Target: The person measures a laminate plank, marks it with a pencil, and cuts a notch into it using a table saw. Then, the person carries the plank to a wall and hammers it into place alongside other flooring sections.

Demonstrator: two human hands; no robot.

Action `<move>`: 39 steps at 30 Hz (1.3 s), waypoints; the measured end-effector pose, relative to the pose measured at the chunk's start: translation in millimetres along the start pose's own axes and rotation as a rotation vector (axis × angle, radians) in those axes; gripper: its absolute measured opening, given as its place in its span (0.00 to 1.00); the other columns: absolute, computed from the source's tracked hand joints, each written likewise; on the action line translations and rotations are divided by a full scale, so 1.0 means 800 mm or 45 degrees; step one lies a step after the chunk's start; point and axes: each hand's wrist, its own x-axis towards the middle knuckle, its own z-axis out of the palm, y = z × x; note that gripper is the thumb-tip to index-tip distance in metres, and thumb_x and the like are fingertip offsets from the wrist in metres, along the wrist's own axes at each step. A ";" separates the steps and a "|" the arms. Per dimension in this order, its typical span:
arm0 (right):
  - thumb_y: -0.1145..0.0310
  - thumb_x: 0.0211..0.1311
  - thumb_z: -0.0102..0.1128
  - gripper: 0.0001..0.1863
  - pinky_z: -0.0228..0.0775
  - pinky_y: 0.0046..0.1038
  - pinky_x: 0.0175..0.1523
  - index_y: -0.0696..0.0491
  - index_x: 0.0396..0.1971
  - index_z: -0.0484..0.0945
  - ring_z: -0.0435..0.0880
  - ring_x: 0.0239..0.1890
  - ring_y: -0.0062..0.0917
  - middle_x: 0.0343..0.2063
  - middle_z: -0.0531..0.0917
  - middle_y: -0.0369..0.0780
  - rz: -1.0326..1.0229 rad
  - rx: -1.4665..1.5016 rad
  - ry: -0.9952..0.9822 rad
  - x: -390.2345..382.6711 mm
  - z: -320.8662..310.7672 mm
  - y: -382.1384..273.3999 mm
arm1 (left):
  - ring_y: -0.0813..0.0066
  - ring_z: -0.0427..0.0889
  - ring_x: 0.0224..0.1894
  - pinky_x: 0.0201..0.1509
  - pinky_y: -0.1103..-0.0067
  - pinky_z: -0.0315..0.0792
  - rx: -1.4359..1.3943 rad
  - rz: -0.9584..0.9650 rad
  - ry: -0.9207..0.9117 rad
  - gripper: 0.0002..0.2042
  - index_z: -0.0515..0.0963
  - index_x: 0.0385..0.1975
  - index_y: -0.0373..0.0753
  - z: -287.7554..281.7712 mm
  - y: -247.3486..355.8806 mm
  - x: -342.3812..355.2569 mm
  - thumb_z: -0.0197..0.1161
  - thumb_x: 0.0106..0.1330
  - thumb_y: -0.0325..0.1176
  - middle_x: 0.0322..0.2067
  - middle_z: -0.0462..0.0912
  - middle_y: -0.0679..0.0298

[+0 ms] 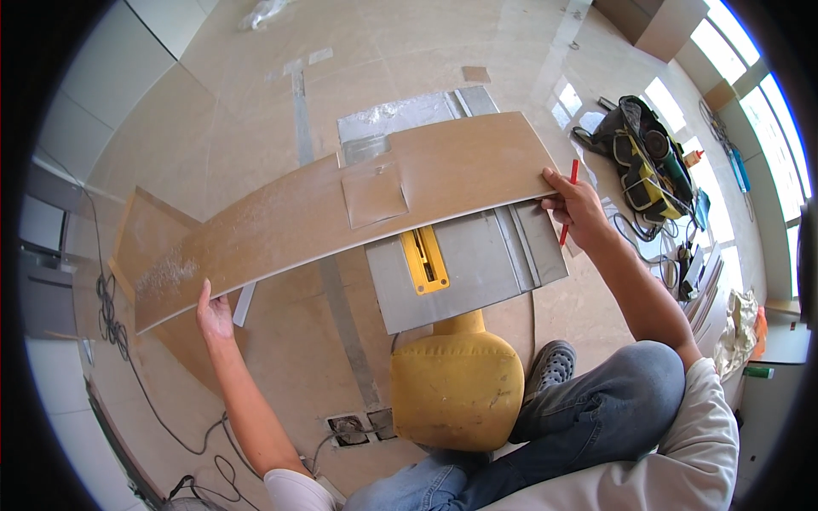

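Yellow rounded body [457,392]: placed nearest; its purpose cannot be made out.

Saw surface [477,272], grey metal: fitted with a yellow slotted insert [424,260]; whether a blade is raised in the slot cannot be told.

Left hand [216,317]: the near edge of the board is pinched between thumb and fingers (the latter mostly hidden underneath).

Right hand [581,204]: the board's right end is pinched, thumb on top; a red pencil [574,173] is lodged among the fingers.

Long brown board [477,162]: held crosswise over the saw surface, its left end carried well past it. Any contact between the two is hidden. Square patch [375,194], mid-board: loose piece or cut flap, undetermined.

Step, as judged: positioning of the board. Level support at both ends seems called for next.

Tool bag [652,166]: stood farther right, contents partly obscured.

Windows [724,47]: farthest, cut off by the rim.
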 end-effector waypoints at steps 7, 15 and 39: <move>0.54 0.68 0.62 0.18 0.52 0.16 0.20 0.56 0.31 0.79 0.76 0.16 0.13 0.20 0.83 0.39 -0.003 -0.003 -0.015 -0.002 -0.001 -0.001 | 0.63 0.80 0.55 0.58 0.72 0.79 0.022 0.024 0.026 0.20 0.71 0.57 0.28 0.004 0.002 -0.008 0.63 0.66 0.23 0.54 0.79 0.53; 0.55 0.68 0.62 0.18 0.53 0.16 0.20 0.58 0.35 0.80 0.78 0.18 0.13 0.22 0.84 0.39 0.005 -0.010 -0.028 -0.006 -0.001 -0.004 | 0.65 0.80 0.53 0.55 0.75 0.78 0.039 0.018 0.039 0.18 0.72 0.55 0.27 0.003 0.006 -0.019 0.63 0.67 0.25 0.54 0.79 0.54; 0.56 0.68 0.63 0.17 0.54 0.15 0.20 0.57 0.35 0.79 0.81 0.20 0.14 0.24 0.84 0.38 0.017 -0.001 -0.057 -0.018 -0.010 0.001 | 0.63 0.79 0.56 0.60 0.71 0.77 0.055 0.009 0.015 0.20 0.70 0.57 0.25 -0.002 0.008 -0.034 0.61 0.68 0.26 0.56 0.78 0.52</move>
